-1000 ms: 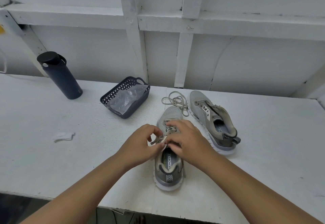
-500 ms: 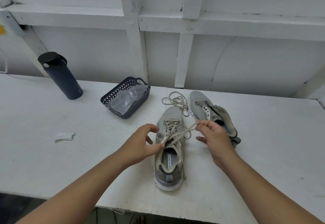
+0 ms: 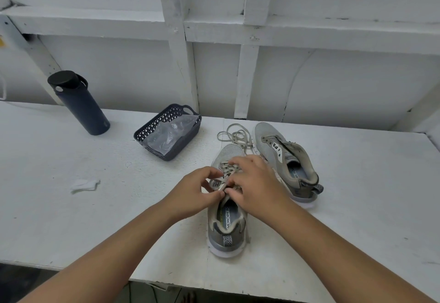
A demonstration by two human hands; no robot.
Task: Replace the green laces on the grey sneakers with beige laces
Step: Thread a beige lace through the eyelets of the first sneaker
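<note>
A grey sneaker (image 3: pixel 226 226) stands on the white table with its heel toward me, a beige lace (image 3: pixel 225 171) threaded through its eyelets. My left hand (image 3: pixel 197 193) pinches the lace at the left side of the tongue. My right hand (image 3: pixel 257 183) covers the upper eyelets, its fingers curled on the lace; the fingertips are hidden. A second grey sneaker (image 3: pixel 285 159) with no lace lies to the right. A loose coiled lace (image 3: pixel 235 136) rests between the two toes.
A dark mesh basket (image 3: pixel 190 136) with a clear plastic bag in it sits at the back left of the shoes. A dark bottle (image 3: pixel 81 105) stands further left. A crumpled white scrap (image 3: pixel 84 185) lies on the table (image 3: pixel 71 219). A white wall rises behind.
My right hand, which had drawn the lace out to the right, has come back over the near sneaker's eyelets. My left hand has stayed by the tongue.
</note>
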